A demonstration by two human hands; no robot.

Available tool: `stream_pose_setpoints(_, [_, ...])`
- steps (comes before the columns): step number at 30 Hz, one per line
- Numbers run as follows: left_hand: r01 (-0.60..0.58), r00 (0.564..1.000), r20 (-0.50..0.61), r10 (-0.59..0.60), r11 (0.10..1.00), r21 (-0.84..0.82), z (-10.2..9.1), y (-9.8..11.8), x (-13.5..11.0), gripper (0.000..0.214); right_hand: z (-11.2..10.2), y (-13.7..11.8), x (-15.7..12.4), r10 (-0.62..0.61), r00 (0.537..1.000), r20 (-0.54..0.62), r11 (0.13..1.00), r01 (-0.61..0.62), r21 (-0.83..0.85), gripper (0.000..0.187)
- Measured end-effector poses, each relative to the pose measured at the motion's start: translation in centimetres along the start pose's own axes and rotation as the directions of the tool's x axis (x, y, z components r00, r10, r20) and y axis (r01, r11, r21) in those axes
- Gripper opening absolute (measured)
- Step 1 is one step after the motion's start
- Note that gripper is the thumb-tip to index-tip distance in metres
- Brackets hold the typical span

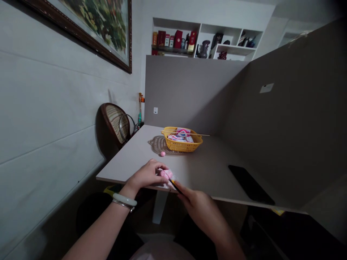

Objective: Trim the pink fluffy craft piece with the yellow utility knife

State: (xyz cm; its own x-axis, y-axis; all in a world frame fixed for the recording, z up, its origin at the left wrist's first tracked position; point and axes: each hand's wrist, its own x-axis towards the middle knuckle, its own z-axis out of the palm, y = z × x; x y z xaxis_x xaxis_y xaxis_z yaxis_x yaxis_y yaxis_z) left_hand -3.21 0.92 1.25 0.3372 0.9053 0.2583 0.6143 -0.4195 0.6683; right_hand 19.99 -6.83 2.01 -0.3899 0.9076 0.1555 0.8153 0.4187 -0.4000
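Clamped on both sides: my left hand (148,175) curls over a soft pink lump (166,174), my right hand (196,207) pinches a slim black-and-yellow stick (175,186).
I hold the stick angled in toward the lump, above crumpled white paper (169,184) at the edge of my pale grey tabletop (211,169). Farther ahead, a small pink ball (162,154) lies just before a yellow plastic basket (182,146) of pink-and-white packets (180,136), with a thin wooden skewer (199,134) across it.

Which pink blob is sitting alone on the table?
The small pink ball near the yellow basket; the other pink piece sits at the left hand, touching its fingers.
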Motion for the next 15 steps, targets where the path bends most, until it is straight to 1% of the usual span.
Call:
stream_pose_setpoints(3, [-0.013, 1.0, 0.01, 0.013, 1.0, -0.009, 0.0, 0.0, -0.1, 0.042, -0.5, 0.8, -1.0, 0.005, 1.0, 0.011, 1.0, -0.005, 0.017, 0.044])
stream_pose_setpoints(5, [-0.024, 1.0, 0.011, 0.024, 1.0, -0.005, 0.1, -0.2, 0.0, 0.042, -0.4, 0.6, -1.1, 0.015, 1.0, 0.008, 0.999, -0.014, -0.047, 0.044])
stream_pose_setpoints(8, [-0.018, 1.0, 0.002, 0.018, 1.0, 0.002, 0.1, -0.5, 0.2, 0.045, 0.3, -0.2, -0.1, 0.011, 1.0, -0.002, 0.987, -0.011, -0.159, 0.048])
stream_pose_setpoints(11, [0.008, 1.0, 0.011, -0.008, 1.0, -0.017, 0.1, -0.4, 0.1, 0.045, 0.4, -0.2, 0.2, -0.019, 1.0, -0.006, 0.992, 0.018, -0.125, 0.048])
stream_pose_setpoints(13, [0.017, 0.999, 0.032, -0.016, 0.999, -0.039, 0.0, 0.0, 0.0, 0.043, -0.1, 0.2, -0.4, -0.015, 1.0, 0.008, 0.997, 0.015, -0.072, 0.047])
stream_pose_setpoints(15, [0.01, 0.999, 0.036, -0.009, 0.999, -0.039, 0.0, 0.2, -0.1, 0.043, -0.5, 0.3, -0.9, -0.003, 1.0, 0.013, 0.997, 0.004, -0.074, 0.046])
